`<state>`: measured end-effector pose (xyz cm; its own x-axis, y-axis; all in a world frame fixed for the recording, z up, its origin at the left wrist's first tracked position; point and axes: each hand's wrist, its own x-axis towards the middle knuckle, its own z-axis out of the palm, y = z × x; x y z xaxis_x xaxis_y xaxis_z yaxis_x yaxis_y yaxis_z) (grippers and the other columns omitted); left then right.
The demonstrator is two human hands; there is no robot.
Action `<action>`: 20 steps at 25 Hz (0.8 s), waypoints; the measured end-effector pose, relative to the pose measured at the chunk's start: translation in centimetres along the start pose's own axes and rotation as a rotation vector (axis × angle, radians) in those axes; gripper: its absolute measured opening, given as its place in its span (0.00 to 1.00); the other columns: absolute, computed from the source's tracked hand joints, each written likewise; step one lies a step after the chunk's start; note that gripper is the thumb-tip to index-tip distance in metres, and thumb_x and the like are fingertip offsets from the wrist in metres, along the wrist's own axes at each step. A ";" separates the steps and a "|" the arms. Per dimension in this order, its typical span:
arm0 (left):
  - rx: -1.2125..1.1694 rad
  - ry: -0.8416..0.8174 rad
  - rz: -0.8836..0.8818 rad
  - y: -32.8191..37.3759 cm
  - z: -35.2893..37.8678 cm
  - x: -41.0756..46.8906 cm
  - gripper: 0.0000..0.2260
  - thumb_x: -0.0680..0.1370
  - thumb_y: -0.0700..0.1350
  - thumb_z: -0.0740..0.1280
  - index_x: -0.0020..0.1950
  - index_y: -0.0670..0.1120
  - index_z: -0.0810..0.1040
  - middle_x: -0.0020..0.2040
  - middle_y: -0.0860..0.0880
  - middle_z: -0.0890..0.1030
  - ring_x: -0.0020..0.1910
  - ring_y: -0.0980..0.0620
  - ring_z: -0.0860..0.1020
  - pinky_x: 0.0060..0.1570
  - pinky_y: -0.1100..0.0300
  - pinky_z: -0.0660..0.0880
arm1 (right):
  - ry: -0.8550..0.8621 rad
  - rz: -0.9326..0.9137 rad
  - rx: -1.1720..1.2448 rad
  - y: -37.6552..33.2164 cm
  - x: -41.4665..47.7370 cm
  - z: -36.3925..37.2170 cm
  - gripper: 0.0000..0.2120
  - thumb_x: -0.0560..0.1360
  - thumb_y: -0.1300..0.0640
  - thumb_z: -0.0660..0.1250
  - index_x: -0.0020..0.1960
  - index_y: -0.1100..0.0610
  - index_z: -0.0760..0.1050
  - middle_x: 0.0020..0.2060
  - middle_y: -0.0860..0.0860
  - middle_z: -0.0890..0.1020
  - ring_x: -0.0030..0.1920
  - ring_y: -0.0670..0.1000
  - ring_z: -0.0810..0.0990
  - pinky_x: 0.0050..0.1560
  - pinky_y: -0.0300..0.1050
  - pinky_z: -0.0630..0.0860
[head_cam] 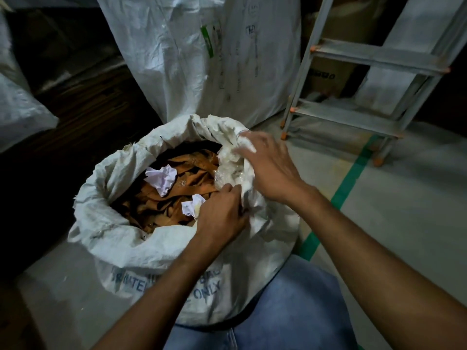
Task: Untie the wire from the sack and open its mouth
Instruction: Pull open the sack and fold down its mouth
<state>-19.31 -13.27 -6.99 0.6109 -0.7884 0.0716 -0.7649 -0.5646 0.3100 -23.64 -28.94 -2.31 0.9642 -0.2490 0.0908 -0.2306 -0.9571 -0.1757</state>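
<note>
A white woven sack (121,248) with blue print stands on the floor in front of me, its mouth spread wide. Inside lie brown scraps (177,200) and crumpled white paper (161,179). My left hand (219,215) pinches the sack's right rim, fingers closed on the fabric. My right hand (270,168) rests on the same rim a little farther back, fingers curled over the bunched fabric and a clear plastic liner (227,170). A thin pale wire (241,132) shows near my right fingertips at the rim; whether it is held I cannot tell.
A tall white sack (192,59) stands right behind the open one. Another white sack (17,112) is at the left edge. A grey metal stepladder (353,114) stands at the right, with cardboard boxes behind it. Green tape (348,183) marks the grey floor.
</note>
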 end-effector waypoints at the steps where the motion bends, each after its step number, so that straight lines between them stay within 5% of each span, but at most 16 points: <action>1: 0.035 0.077 0.017 0.1 0.1 -0.7 0.10 0.73 0.47 0.70 0.50 0.44 0.74 0.46 0.44 0.77 0.42 0.39 0.79 0.31 0.54 0.65 | -0.155 -0.097 -0.038 -0.2 -1.5 -0.4 0.38 0.72 0.60 0.72 0.78 0.45 0.63 0.81 0.48 0.57 0.79 0.55 0.54 0.73 0.57 0.59; 3: 0.100 0.212 0.077 0.8 0.5 -2.3 0.09 0.69 0.40 0.74 0.46 0.42 0.76 0.42 0.43 0.78 0.36 0.41 0.77 0.29 0.56 0.59 | -0.293 -0.166 -0.145 0.0 -3.6 0.1 0.37 0.71 0.54 0.76 0.76 0.44 0.66 0.76 0.46 0.65 0.76 0.54 0.59 0.69 0.56 0.65; 5: 0.145 0.312 0.128 1.6 0.7 -4.1 0.12 0.68 0.38 0.76 0.47 0.43 0.77 0.42 0.44 0.78 0.36 0.42 0.77 0.29 0.55 0.62 | -0.113 -0.190 -0.337 0.3 -4.8 1.2 0.20 0.71 0.57 0.74 0.62 0.48 0.77 0.60 0.49 0.79 0.64 0.57 0.71 0.54 0.54 0.70; 7: 0.032 0.226 0.172 0.4 -0.3 -5.7 0.21 0.70 0.49 0.77 0.59 0.45 0.78 0.55 0.45 0.79 0.50 0.43 0.79 0.40 0.52 0.74 | 0.103 -0.110 -0.417 0.9 -6.2 2.3 0.08 0.69 0.60 0.70 0.47 0.54 0.78 0.43 0.52 0.81 0.49 0.59 0.76 0.43 0.52 0.67; 9: 0.077 0.003 0.110 -2.4 -2.2 -7.6 0.41 0.68 0.68 0.71 0.76 0.51 0.67 0.70 0.48 0.71 0.66 0.46 0.72 0.61 0.47 0.73 | 0.228 -0.006 -0.362 1.0 -7.8 3.8 0.05 0.66 0.62 0.67 0.42 0.56 0.74 0.37 0.55 0.79 0.42 0.59 0.75 0.39 0.51 0.64; 10: 0.150 -0.063 0.077 -3.8 -2.9 -8.5 0.46 0.66 0.73 0.68 0.79 0.54 0.61 0.71 0.48 0.70 0.67 0.46 0.70 0.63 0.46 0.71 | 0.245 0.032 -0.356 0.6 -8.4 4.5 0.06 0.65 0.64 0.68 0.41 0.56 0.73 0.36 0.55 0.78 0.40 0.58 0.74 0.38 0.51 0.65; 13: 0.284 -0.043 0.142 -6.1 -2.5 -10.5 0.35 0.70 0.60 0.74 0.74 0.54 0.68 0.60 0.47 0.77 0.55 0.43 0.78 0.46 0.50 0.76 | 0.104 0.010 -0.399 -2.5 -9.1 4.0 0.11 0.63 0.63 0.74 0.43 0.55 0.76 0.39 0.55 0.80 0.44 0.59 0.76 0.42 0.51 0.72; 17: 0.354 0.095 0.347 -5.6 0.6 -12.6 0.19 0.71 0.39 0.74 0.60 0.45 0.75 0.48 0.45 0.78 0.44 0.42 0.78 0.28 0.50 0.74 | -0.205 -0.160 -0.337 -6.2 -9.0 -1.0 0.19 0.71 0.47 0.72 0.60 0.52 0.80 0.61 0.53 0.80 0.67 0.57 0.72 0.67 0.59 0.66; 20: 0.232 0.138 0.271 -5.3 1.7 -14.8 0.21 0.71 0.40 0.75 0.61 0.45 0.72 0.49 0.45 0.78 0.42 0.43 0.78 0.29 0.51 0.74 | -0.330 -0.285 -0.139 -8.0 -7.4 -0.4 0.30 0.68 0.47 0.77 0.68 0.51 0.74 0.63 0.51 0.79 0.64 0.55 0.77 0.58 0.52 0.76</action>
<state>-24.59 0.96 -11.31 0.3902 -0.8852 0.2534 -0.9186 -0.3931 0.0411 -28.95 -19.53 -1.22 0.9766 0.0660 -0.2047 0.0561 -0.9970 -0.0538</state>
